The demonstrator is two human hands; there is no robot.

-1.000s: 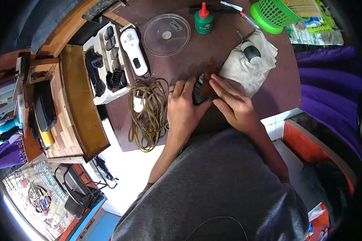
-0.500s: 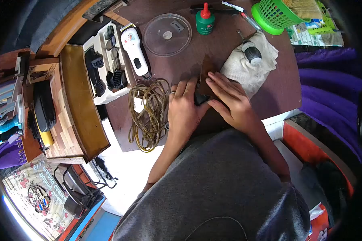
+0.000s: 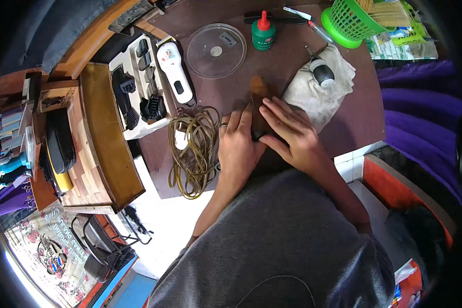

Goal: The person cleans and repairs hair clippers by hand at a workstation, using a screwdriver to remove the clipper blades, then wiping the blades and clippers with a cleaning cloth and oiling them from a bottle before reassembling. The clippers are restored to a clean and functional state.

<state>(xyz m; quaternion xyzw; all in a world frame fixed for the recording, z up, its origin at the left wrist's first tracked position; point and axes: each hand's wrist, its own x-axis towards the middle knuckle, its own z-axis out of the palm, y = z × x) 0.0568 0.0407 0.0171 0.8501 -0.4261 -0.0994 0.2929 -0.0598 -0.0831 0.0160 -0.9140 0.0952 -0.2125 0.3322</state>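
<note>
My left hand [image 3: 237, 146] and my right hand [image 3: 288, 131] press together on a small dark object [image 3: 256, 134] at the middle of the dark brown table [image 3: 354, 110]. A brown flat sheet [image 3: 258, 97] sticks out from between my fingers and points away from me. Most of the dark object is hidden under my hands. A ring shows on my left hand. A coil of olive cable [image 3: 192, 149] lies just left of my left hand.
A white cloth [image 3: 313, 95] with a small black-and-white tool [image 3: 321, 72] lies right of my hands. Farther back are a clear round lid [image 3: 215, 50], a green bottle with a red cap [image 3: 263, 33], a green basket [image 3: 354, 20], and a white clipper [image 3: 175, 72] by a tray of combs [image 3: 138, 82].
The brown sheet has turned from lying over the dark object to pointing away from me, edge up. My hands have closed in more tightly over the object.
</note>
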